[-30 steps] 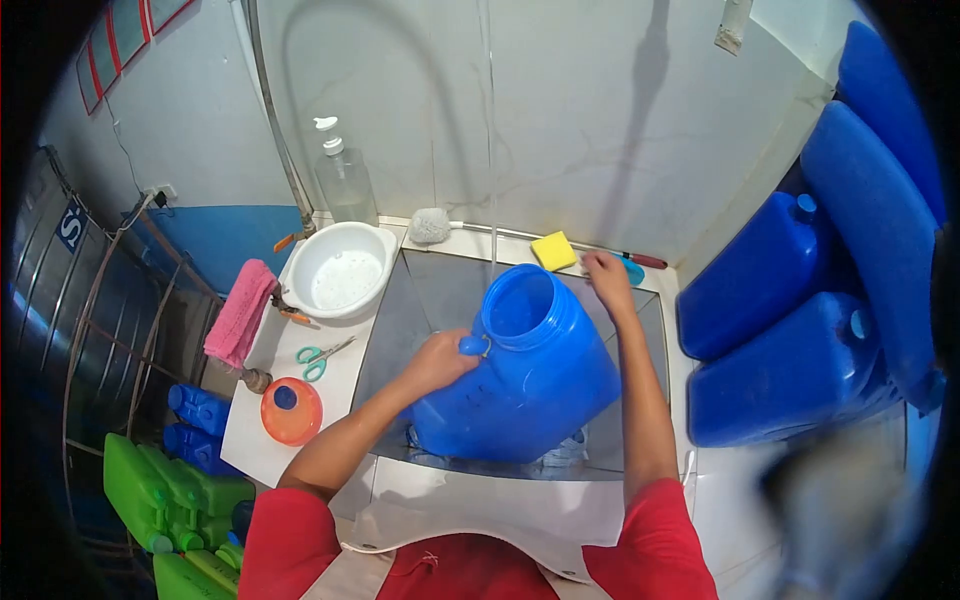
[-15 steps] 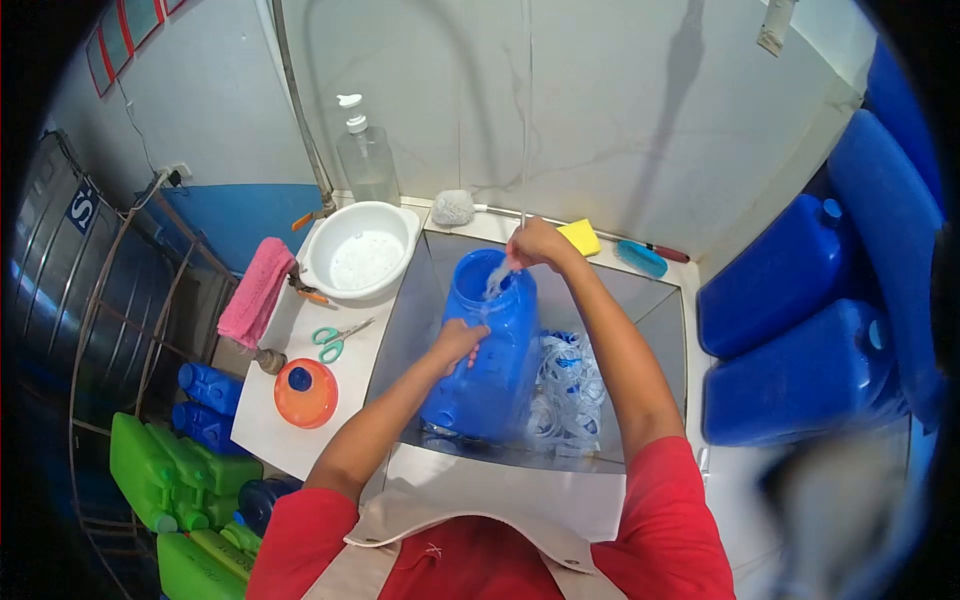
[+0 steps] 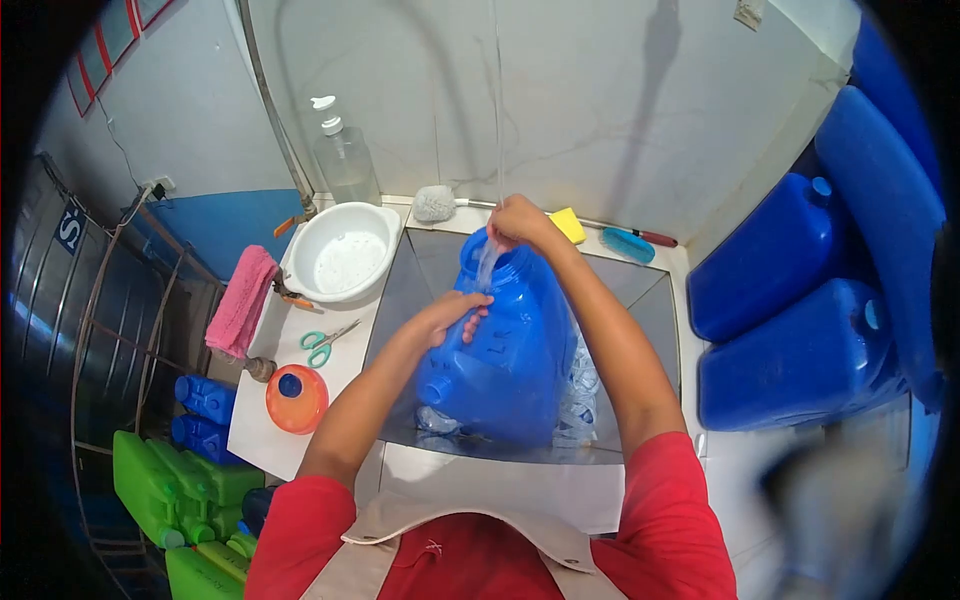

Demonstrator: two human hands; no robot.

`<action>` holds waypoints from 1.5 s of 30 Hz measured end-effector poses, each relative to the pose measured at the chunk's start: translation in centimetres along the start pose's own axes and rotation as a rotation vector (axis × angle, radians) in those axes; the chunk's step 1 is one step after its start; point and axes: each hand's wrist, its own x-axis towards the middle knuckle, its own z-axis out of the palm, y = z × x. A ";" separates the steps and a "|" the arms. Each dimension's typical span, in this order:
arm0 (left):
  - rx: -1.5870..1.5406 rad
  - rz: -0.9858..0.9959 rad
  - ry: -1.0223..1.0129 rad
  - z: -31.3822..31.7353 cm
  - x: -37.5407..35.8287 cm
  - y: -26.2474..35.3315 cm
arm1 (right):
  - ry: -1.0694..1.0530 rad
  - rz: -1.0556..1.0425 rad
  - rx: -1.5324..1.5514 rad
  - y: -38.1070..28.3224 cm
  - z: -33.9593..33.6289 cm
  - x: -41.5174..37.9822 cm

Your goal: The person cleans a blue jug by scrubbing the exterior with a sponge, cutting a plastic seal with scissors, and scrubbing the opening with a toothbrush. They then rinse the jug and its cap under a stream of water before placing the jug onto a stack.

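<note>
A blue plastic container (image 3: 505, 370) stands tilted in a grey sink, its wide mouth toward the wall. My left hand (image 3: 455, 318) lies against its upper left side, fingers bent around an edge or handle. My right hand (image 3: 515, 222) is closed at the mouth, where water runs down from a thin hose (image 3: 499, 110); what its fingers grip is partly hidden. Clear plastic pieces (image 3: 580, 395) lie in the sink to the right of the container and partly under it.
White basin (image 3: 345, 255), scissors (image 3: 325, 343), orange container (image 3: 297, 399) and pink towel (image 3: 242, 300) are at left. A pump bottle (image 3: 347, 165), round brush (image 3: 434, 204), yellow sponge (image 3: 568, 226) and blue brush (image 3: 628, 245) line the back. Large blue containers (image 3: 765, 260) stand right.
The blue container has turned and shifted, showing its small spout and covering more of the plastic pieces. Both hands have moved slightly with it. The whole view has shifted a little.
</note>
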 end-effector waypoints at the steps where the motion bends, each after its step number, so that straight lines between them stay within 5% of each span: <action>1: -0.070 -0.030 -0.019 -0.7 1.1 -0.6 | 0.025 0.045 -0.111 0.0 0.1 -0.1; 6: -0.265 -0.004 0.032 -0.4 1.5 -2.2 | -0.017 0.069 -0.494 2.3 0.1 0.6; 9: -0.286 0.110 0.199 -0.5 0.8 -4.1 | -0.020 0.137 -0.150 2.6 0.8 0.5; 12: -0.246 0.149 0.268 -1.8 -0.3 -5.0 | -0.090 0.054 -0.251 1.8 0.7 0.4; 15: 0.078 0.120 0.220 -3.2 -1.2 -4.2 | -0.074 0.156 0.140 1.2 0.4 0.1; 17: 0.555 0.221 0.084 -3.8 -1.0 -3.0 | -0.097 0.157 0.164 1.2 0.3 0.2; 18: 0.544 0.224 0.092 -4.0 -0.1 -2.9 | -0.106 0.163 0.192 1.1 0.2 0.1; 20: 1.311 0.743 0.559 -3.5 1.8 -2.7 | -0.125 0.195 0.189 0.8 0.0 -0.2; 24: 1.362 0.950 0.813 0.9 3.7 -1.7 | -0.128 0.146 0.073 0.0 -0.2 -0.8; 26: 1.204 1.179 0.708 2.3 4.9 -1.7 | -0.115 0.157 0.150 -0.4 0.0 -1.0; 30: 1.141 1.113 0.531 3.2 6.0 -1.7 | -0.077 0.127 0.169 0.1 0.0 -0.5; 35: 1.265 1.380 0.362 3.2 5.2 -0.8 | -0.027 0.093 0.164 -1.2 0.1 -0.9; 39: 1.473 1.383 0.526 2.7 4.6 -0.3 | -0.048 0.025 0.093 -1.5 -0.4 -0.9; 45: 1.382 1.157 0.230 1.4 4.7 1.6 | -0.005 0.018 0.149 -1.5 -0.2 -0.2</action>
